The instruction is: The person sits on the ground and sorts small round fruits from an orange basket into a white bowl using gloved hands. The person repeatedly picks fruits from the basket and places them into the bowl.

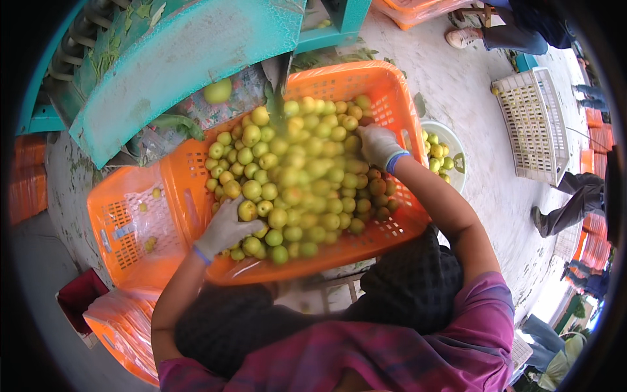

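Observation:
A perforated orange plastic crate (343, 78) sits in front of my knees, heaped with small round yellow-green fruits (303, 176). Many fruits in the middle are blurred by motion. My left hand (228, 228), in a pale work glove with a blue cuff, rests on the near left side of the heap; thumb and fingers are spread against the fruits. At the crate's right side my right hand (379, 144), gloved likewise, reaches down against the heap. Its fingertips are partly hidden, so a hold on any fruit is unclear. A green leaf (275, 105) overlaps the heap's far side.
Beyond the crate stands a turquoise machine (196, 54) with a chute; one larger green fruit (217, 91) lies there. Another orange crate (127, 196), plastic-lined, adjoins at left. A pale bucket of fruits (458, 152) stands right, and white crates (531, 122) and people farther off.

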Demonstrator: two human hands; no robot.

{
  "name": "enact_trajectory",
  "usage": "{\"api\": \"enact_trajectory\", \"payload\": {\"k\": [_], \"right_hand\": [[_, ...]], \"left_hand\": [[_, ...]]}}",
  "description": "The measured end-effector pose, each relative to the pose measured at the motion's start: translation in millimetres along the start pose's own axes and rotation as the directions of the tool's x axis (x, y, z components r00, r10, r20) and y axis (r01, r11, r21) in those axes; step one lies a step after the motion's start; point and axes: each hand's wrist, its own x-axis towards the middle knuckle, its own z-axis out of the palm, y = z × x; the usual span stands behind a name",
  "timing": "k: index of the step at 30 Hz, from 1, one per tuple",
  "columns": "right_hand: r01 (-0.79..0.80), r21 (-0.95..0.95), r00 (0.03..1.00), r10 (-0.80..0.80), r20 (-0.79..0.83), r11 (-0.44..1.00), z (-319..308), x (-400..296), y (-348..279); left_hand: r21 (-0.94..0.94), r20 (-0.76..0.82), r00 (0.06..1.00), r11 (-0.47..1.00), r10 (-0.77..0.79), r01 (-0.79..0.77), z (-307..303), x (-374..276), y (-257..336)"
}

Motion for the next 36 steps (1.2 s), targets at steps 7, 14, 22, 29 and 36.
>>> {"api": "enact_trajectory", "payload": {"k": [7,14,22,29,36], "right_hand": [[0.01,1.0,0.921,-0.39,-0.017,-0.019,-78,-67,-24],[-0.252,0.891,0.774,-0.631,-0.049,-0.378,-79,-79,-21],[0.261,0.403,0.965,-0.253,-0.074,0.877,-83,-72,2],[-0.014,0.263,0.997,-0.008,0.082,0.965,-27,-19,-40],[-0.456,0.835,0.78,-0.59,0.209,-0.308,-61,-53,-13]], "left_hand": [[-0.078,-0.087,0.996,0.997,0.003,-0.01,-4,-6,-29],[-0.139,-0.115,0.993,0.99,0.013,-0.029,-2,1,-23],[-0.074,-0.137,0.991,0.997,-0.013,0.003,-4,-2,-19],[0.051,-0.132,0.99,0.998,0.047,-0.041,-9,5,-2],[-0.055,-0.138,0.99,0.998,-0.013,0.005,0,1,-5]]}}
